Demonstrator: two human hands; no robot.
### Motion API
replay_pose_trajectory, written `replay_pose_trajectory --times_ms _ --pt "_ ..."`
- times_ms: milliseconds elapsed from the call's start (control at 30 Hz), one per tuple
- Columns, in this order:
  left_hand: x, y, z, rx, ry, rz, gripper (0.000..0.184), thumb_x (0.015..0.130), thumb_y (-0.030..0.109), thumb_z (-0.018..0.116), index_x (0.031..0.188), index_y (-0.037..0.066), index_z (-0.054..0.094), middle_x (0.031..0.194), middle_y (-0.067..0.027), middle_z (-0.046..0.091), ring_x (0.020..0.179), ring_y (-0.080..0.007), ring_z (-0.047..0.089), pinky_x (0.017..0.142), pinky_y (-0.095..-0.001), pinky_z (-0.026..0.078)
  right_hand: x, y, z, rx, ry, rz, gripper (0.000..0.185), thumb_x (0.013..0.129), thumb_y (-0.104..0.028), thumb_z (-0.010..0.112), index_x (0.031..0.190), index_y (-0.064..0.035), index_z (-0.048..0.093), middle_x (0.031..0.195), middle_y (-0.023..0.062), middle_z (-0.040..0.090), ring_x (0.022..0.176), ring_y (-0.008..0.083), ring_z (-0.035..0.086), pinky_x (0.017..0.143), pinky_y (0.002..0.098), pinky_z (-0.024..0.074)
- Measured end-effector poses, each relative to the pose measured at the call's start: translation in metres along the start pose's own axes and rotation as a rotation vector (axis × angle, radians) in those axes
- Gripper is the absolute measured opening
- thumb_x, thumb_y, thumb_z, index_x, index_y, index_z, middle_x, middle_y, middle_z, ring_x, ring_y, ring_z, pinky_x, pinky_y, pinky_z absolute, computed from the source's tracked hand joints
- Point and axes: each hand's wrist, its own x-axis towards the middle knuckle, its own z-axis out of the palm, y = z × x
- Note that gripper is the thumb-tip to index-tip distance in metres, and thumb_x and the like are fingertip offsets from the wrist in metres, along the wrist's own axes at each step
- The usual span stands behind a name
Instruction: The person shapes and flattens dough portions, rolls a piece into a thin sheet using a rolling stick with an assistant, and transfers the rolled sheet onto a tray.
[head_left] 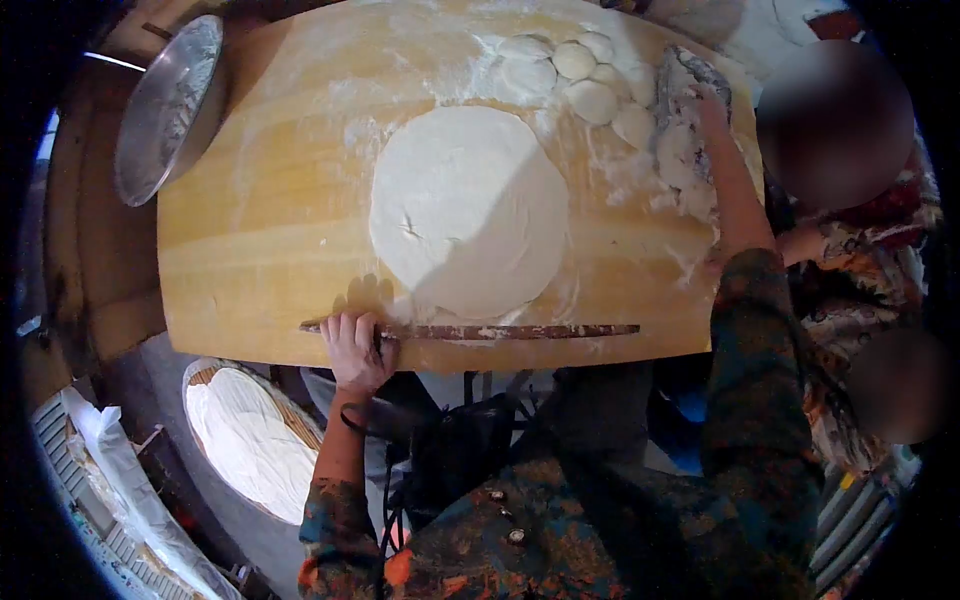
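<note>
A large, flat round sheet of dough (468,212) lies in the middle of the wooden board (270,200). Along the board's near edge rests a thin dark rolling pin (520,332), and my left hand (358,352) is closed around its left part. My right arm reaches to the far right, where my right hand (708,108) is at a floury heap (680,150) on a dark cloth or bag; its fingers are too unclear to make out. Several small dough rounds (592,101) sit just left of that heap.
A metal bowl (172,110) with flour stands at the board's left edge. Below left is an oval tray with flat dough (250,430). Other people, blurred in part, are close by on the right, one with a patterned sleeve (850,290).
</note>
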Motion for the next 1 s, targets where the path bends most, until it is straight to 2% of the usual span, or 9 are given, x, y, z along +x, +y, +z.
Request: replay_pose_trajectory --times_ms 100,300,367,467,600,667,767,867,1000 --pt "-0.002 -0.003 0.001 0.002 0.002 0.005 0.035 0.067 0.022 0.064 0.096 0.008 0.051 0.093 -0.0131 0.052 0.089 -0.0358 0.047 0.081 -0.0494 0.037 -0.035 -0.022 -0.017 0.573 -0.013 0.182 0.041 0.084 -0.015 0.061 0.123 -0.0067 0.052 0.107 0.0094 0.06 0.095 0.022 0.06 0.074 0.0401 0.0498" --pt "-0.002 0.0 0.0 -0.007 0.051 0.013 0.03 0.068 0.022 0.061 0.091 0.006 0.051 0.09 -0.0147 0.051 0.088 -0.0362 0.047 0.081 -0.0486 0.037 -0.153 -0.164 0.086 0.355 -0.237 -0.092 0.022 0.086 -0.014 0.061 0.107 -0.0059 0.063 0.089 0.0035 0.063 0.086 0.0121 0.06 0.069 0.0283 0.049" --pt "0.001 0.001 -0.002 -0.005 0.06 0.018 0.03 0.068 0.023 0.061 0.091 0.006 0.052 0.09 -0.0148 0.051 0.089 -0.036 0.047 0.081 -0.0486 0.037 -0.159 -0.194 0.103 0.789 0.001 -0.176 0.023 0.084 -0.013 0.065 0.106 -0.0072 0.065 0.091 0.0027 0.064 0.084 0.0124 0.059 0.071 0.0302 0.0486" --pt "0.0 0.003 -0.004 -0.001 0.077 0.017 0.031 0.067 0.023 0.061 0.092 0.006 0.052 0.09 -0.015 0.051 0.089 -0.036 0.048 0.081 -0.0485 0.037 -0.166 -0.227 0.1 0.715 -0.027 -0.039 0.021 0.082 -0.011 0.063 0.102 -0.0063 0.066 0.095 0.0083 0.067 0.086 0.0144 0.061 0.075 0.0304 0.0491" --pt "-0.001 0.006 -0.01 -0.012 0.079 -0.002 0.033 0.067 0.023 0.063 0.093 0.006 0.053 0.091 -0.0151 0.051 0.091 -0.0361 0.048 0.083 -0.0486 0.037 -0.144 -0.223 0.133 0.574 0.064 -0.231 0.024 0.081 -0.009 0.061 0.104 -0.0068 0.066 0.094 0.0131 0.068 0.09 0.0214 0.063 0.08 0.0334 0.0485" --pt "-0.003 0.004 -0.007 -0.005 0.062 -0.014 0.034 0.066 0.023 0.064 0.094 0.006 0.054 0.092 -0.015 0.051 0.092 -0.036 0.048 0.084 -0.0485 0.037 -0.176 -0.254 0.1 0.616 0.023 -0.101 0.024 0.081 -0.01 0.059 0.104 -0.0069 0.066 0.094 0.0141 0.068 0.093 0.0251 0.063 0.083 0.0354 0.0478" --pt "0.001 0.001 -0.008 -0.013 0.066 -0.007 0.034 0.066 0.023 0.064 0.093 0.006 0.054 0.092 -0.0149 0.051 0.093 -0.0358 0.048 0.085 -0.0485 0.037 -0.192 -0.185 0.113 0.105 -0.504 -0.885 0.027 0.084 -0.011 0.061 0.11 -0.0064 0.063 0.094 0.0066 0.068 0.086 0.0209 0.063 0.077 0.034 0.0488" --pt "-0.004 -0.002 0.001 -0.047 0.053 -0.019 0.035 0.067 0.023 0.062 0.095 0.005 0.052 0.094 -0.0163 0.05 0.093 -0.0371 0.046 0.086 -0.0503 0.036 -0.218 -0.184 0.108 0.05 -0.476 -0.373 0.028 0.083 -0.012 0.06 0.11 -0.0047 0.064 0.099 0.0123 0.068 0.09 0.0275 0.064 0.081 0.0363 0.0484" --pt "-0.001 0.002 -0.006 -0.033 0.058 -0.019 0.031 0.065 0.022 0.064 0.089 0.007 0.053 0.093 -0.0151 0.052 0.092 -0.0362 0.048 0.085 -0.049 0.037 -0.213 -0.186 0.127 -0.125 -0.199 -0.662 0.016 0.082 -0.016 0.057 0.092 -0.0054 0.064 0.091 0.0169 0.066 0.088 0.0346 0.062 0.079 0.0433 0.0484"
